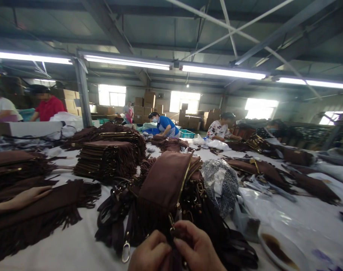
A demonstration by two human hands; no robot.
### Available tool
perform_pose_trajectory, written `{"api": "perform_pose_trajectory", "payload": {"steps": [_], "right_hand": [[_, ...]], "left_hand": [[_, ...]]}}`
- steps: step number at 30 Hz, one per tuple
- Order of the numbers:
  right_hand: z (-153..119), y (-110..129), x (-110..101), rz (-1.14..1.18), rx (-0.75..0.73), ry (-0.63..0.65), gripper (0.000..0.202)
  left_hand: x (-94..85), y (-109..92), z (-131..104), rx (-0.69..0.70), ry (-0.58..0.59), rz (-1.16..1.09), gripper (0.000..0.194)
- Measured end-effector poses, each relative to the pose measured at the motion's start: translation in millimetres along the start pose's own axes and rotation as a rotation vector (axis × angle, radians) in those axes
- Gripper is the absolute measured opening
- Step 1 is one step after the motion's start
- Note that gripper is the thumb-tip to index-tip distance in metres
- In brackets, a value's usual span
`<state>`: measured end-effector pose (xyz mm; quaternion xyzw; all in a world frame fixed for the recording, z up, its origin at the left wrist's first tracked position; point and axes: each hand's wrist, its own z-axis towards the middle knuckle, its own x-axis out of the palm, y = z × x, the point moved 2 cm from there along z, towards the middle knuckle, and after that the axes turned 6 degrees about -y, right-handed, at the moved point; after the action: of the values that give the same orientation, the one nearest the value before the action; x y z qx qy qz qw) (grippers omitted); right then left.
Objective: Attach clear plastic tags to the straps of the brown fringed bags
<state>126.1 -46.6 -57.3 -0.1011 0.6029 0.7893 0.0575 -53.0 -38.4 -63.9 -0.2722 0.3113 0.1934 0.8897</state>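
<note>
At the bottom middle, my right hand (198, 246) pinches a gold metal clasp (171, 220) between thumb and fingertips. Close beside it, my left hand (151, 251) is closed around what looks like a dark brown strap, mostly hidden by the fingers. Just beyond both hands lies a brown fringed bag (164, 178) with a gold zipper (185, 177), on top of a heap of similar bags. Dark straps (116, 214) are bundled left of it, and one ends in a gold hook (126, 251).
A taller stack of bags (103, 162) stands behind to the left. At the left edge, another person's hand (30, 197) rests on a fringed brown bag. Right are a speckled bundle (219, 184), a grey box (246, 220) and a dish with brown liquid (278, 248). Several people work beyond.
</note>
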Motion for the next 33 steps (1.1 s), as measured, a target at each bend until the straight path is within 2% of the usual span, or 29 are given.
{"api": "perform_pose_trajectory", "payload": {"steps": [3, 7, 14, 18, 23, 27, 33], "right_hand": [[0.4, 10.2, -9.4, -0.110, -0.062, 0.031, 0.027], [-0.8, 16.5, -13.1, -0.162, -0.105, 0.095, 0.042], [8.4, 29.5, -12.0, -0.140, -0.120, 0.031, 0.031], [10.4, 35.3, -19.5, -0.158, -0.172, 0.087, 0.030], [13.7, 50.9, -26.5, -0.215, -0.273, 0.238, 0.047], [21.3, 61.2, -28.5, -0.253, -0.341, 0.226, 0.051], [23.5, 62.4, -24.4, -0.333, -0.422, 0.190, 0.037]], "left_hand": [[-1.7, -3.6, 2.7, -0.041, 0.012, -0.051, 0.019], [-8.5, -6.4, -2.3, -0.105, 0.006, -0.119, 0.018], [-19.3, -16.8, 10.2, -0.213, -0.042, -0.264, 0.019], [-20.4, -19.2, 15.6, -0.178, -0.098, -0.284, 0.018], [-31.5, -23.6, 25.9, -0.131, -0.077, -0.252, 0.018], [-40.7, -27.0, 35.5, -0.082, -0.072, -0.206, 0.019], [-39.0, -22.3, 39.3, -0.042, -0.019, -0.208, 0.020]]}}
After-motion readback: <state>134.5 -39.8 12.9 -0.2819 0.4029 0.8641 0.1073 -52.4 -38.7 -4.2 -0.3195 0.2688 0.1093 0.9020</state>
